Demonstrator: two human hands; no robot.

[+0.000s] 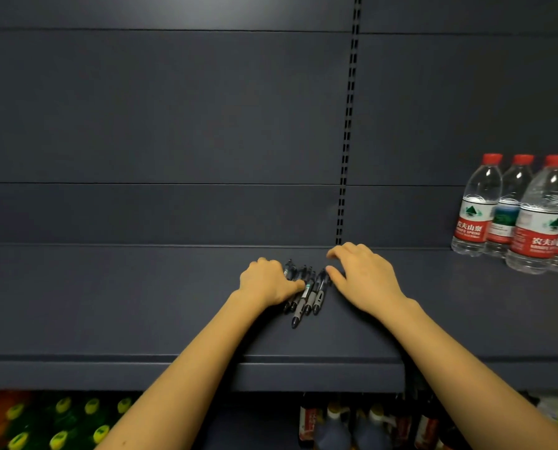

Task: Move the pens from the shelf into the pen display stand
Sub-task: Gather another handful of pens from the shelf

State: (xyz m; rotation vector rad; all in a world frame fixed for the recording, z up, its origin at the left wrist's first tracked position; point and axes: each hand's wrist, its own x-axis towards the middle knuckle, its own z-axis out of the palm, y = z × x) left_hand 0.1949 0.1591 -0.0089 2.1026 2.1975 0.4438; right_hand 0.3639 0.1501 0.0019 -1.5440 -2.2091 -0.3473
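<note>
Several dark pens (306,292) with clear barrels and grey grips lie bunched together on the dark grey shelf (109,297), tips pointing toward me. My left hand (267,282) lies over the left side of the bunch, with its thumb pressed on the pens and fingers curled round them. My right hand (362,276) rests on the shelf just right of the bunch, fingers loosely bent, the thumb tip touching the rightmost pen. No pen display stand is in view.
Water bottles (514,212) with red caps and red labels stand on the same shelf at the far right. Below the shelf's front edge (271,373) are green and orange drink bottles (60,420) at left and dark bottles (352,423) at centre.
</note>
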